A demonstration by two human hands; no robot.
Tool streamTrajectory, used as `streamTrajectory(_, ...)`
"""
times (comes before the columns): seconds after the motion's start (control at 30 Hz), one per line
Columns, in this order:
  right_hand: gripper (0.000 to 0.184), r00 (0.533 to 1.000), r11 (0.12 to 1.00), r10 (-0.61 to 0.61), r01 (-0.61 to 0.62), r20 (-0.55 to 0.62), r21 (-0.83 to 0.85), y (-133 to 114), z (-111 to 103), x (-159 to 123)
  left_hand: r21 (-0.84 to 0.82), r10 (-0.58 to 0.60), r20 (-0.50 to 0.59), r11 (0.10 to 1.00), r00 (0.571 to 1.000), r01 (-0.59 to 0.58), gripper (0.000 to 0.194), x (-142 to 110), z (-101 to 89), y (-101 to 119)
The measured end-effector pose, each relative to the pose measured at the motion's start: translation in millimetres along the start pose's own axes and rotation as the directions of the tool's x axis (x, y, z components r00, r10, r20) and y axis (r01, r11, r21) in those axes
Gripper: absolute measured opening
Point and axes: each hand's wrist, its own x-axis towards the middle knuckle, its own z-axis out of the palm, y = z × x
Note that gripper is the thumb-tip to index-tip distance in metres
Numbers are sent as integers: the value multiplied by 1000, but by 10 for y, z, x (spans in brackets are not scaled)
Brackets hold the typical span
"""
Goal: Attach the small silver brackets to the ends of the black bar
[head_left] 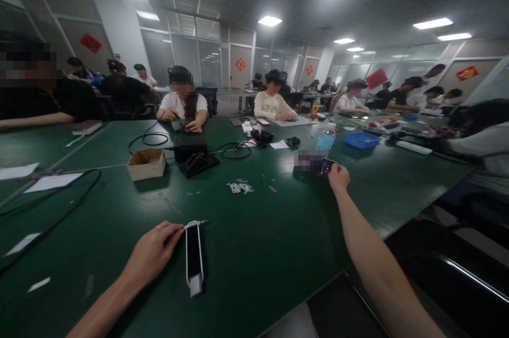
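Observation:
My left hand rests low at the left with a ring on one finger. Its fingertips pinch a white cord at the top end of a long, narrow black slab. The cord runs along the slab's edges, and a pale block sits at its near end. My right arm is stretched out over the table's right part. There my right hand is closed on the edge of a small, dark, flat item; its kind is unclear, and blurring covers the area beside it.
On the green table lie small metal pieces, a cardboard box, a black device, and black cables. A water bottle and blue basket stand beyond my right hand. Several people sit around.

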Motion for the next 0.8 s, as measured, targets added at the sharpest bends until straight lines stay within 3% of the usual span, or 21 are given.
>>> streamTrajectory(0.8,34,1000,1000,7,-7,-5,12,24,6,3,27,-6,9,1000,1000,5,41,-11,-23,63)
